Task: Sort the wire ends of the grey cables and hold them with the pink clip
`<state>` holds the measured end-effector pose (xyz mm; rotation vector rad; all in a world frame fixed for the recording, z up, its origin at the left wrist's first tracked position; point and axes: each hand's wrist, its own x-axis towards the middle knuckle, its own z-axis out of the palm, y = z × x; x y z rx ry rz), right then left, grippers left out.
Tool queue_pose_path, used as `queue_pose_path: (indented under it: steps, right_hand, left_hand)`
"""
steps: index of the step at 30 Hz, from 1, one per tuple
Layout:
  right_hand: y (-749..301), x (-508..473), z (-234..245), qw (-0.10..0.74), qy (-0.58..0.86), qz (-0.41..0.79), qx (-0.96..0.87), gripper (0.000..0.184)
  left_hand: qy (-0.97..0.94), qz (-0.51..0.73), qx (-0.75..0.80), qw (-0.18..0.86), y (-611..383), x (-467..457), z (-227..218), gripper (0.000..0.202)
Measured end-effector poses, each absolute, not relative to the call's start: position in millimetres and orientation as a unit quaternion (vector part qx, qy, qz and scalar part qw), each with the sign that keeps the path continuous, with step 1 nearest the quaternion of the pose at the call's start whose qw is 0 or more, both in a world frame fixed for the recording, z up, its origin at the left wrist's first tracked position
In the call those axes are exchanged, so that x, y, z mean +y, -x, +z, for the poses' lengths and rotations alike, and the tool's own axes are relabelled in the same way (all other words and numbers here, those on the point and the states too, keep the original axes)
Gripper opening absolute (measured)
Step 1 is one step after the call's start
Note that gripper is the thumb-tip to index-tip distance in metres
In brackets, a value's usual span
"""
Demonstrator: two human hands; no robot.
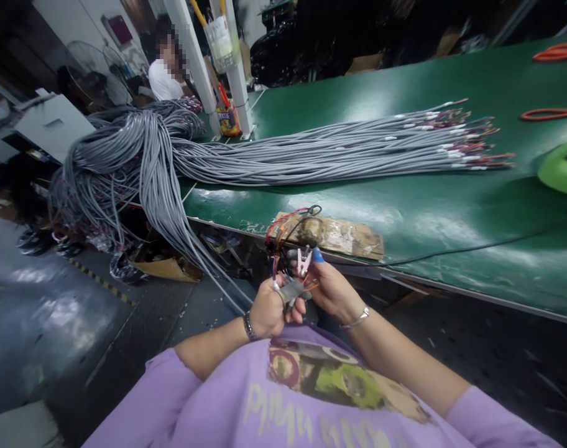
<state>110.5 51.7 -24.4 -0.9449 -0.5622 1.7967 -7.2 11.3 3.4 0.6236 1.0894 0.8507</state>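
My left hand (266, 309) is closed around the end of a grey cable (290, 290) with thin coloured wires fanning out of it. My right hand (329, 287) is closed in a pinch on a small pink clip (304, 259) at those wire ends; a blue cover sits on one fingertip. Red and black test leads (288, 219) run from the clip up to the table edge. Both hands are held close together in front of my chest, just below the edge of the green table (405, 205).
A big bundle of grey cables (311, 152) lies across the table and hangs off its left edge to the floor. A taped brown pad (339, 233) sits on the table edge. A green object (563, 168) is at right. Another person (165, 68) sits far left.
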Motion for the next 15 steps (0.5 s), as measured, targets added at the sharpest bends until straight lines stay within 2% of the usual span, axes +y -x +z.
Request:
queue_pose_path:
  steps: [6, 15]
  right_hand:
    - [-109.6, 53.8, -27.4, 0.515, 0.389, 0.730, -0.224, 0.042]
    - [-111.4, 47.8, -27.7, 0.494, 0.376, 0.739, -0.261, 0.052]
  left_hand:
    - [-0.285, 0.376, 0.501, 0.726, 6.5, 11.2, 1.1, 0.051]
    - [-0.279, 0.375, 0.498, 0.730, 11.9, 5.6, 0.6, 0.052]
